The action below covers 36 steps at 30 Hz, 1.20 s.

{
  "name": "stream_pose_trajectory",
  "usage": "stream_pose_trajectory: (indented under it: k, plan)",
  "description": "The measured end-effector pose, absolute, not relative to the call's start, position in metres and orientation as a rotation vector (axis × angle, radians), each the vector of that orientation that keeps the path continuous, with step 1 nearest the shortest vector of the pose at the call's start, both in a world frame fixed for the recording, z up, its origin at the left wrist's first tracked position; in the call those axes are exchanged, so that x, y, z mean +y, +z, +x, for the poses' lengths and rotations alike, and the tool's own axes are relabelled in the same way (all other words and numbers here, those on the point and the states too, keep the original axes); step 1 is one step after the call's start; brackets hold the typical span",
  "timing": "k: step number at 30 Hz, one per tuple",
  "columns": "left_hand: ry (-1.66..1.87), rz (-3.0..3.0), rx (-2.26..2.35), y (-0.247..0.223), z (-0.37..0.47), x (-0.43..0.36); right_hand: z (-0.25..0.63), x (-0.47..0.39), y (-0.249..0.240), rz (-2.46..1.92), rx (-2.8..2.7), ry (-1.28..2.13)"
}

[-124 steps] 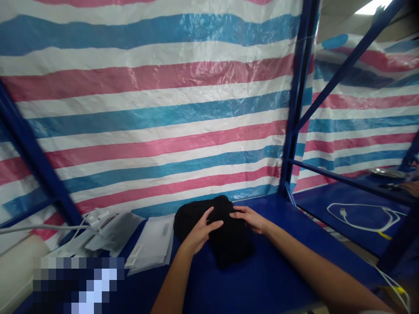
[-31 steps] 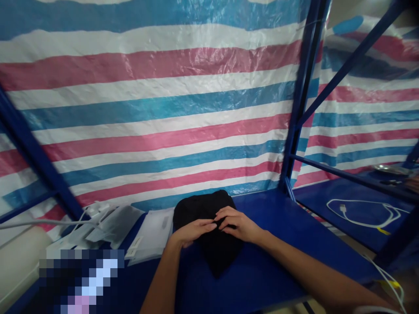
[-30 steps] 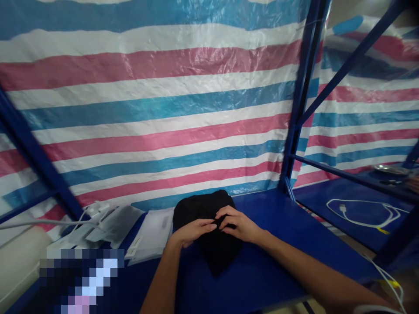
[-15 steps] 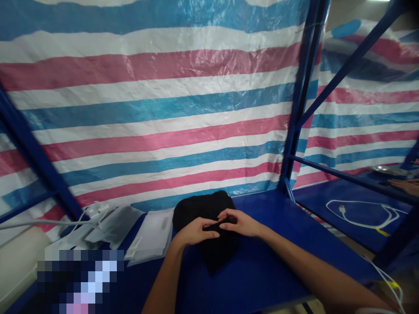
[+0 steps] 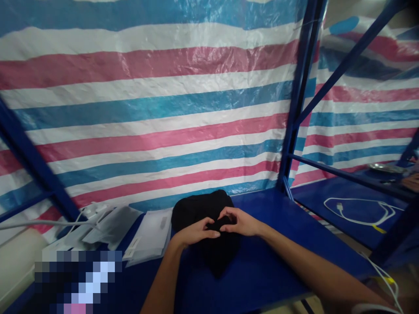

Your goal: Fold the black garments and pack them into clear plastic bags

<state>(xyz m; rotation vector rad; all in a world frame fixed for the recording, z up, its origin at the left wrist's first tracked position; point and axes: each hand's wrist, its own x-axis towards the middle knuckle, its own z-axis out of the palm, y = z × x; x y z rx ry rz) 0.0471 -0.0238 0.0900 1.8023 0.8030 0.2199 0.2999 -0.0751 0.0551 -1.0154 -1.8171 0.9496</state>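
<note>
A black cloth (image 5: 218,257) lies bunched on the blue tabletop (image 5: 265,266), with a pointed corner hanging toward me. Its back part rises in a rounded, folded mound. My left hand (image 5: 195,232) is closed on the middle of the cloth from the left, thumb low and fingers curled over the fabric. From the right, my right hand (image 5: 241,221) grips the same stretch, thumb and forefinger bent toward the left hand. Dark folds between the fingertips are hard to make out.
Clear plastic sleeves (image 5: 147,235) and a white power strip with cables (image 5: 93,211) lie at left, beside a blurred-out patch. Blue metal posts (image 5: 296,109) and a striped sheet (image 5: 163,109) close off the back. At right, a white USB cable (image 5: 360,222) rests near another person's hand (image 5: 411,179).
My fingers have shifted a little on the black cloth, and the dark fold between them has changed shape. The view has moved slightly. At far right the other person's hand has moved.
</note>
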Motion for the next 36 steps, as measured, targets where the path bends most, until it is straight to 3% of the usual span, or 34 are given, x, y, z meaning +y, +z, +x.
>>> stream_pose_trajectory:
  k: [6, 26, 36]
  plan:
    - [0.188, 1.815, 0.605, 0.095, 0.053, -0.032, 0.297, -0.083, 0.063, -0.826, -1.871, 0.895]
    - [0.157, 2.038, 0.667, 0.093, 0.039, -0.022, 0.291, -0.084, 0.060, -0.887, -1.938, 0.990]
    - [0.197, 1.736, 0.620, 0.094, 0.048, -0.029, 0.296, -0.085, 0.073, -0.675, -1.948, 0.981]
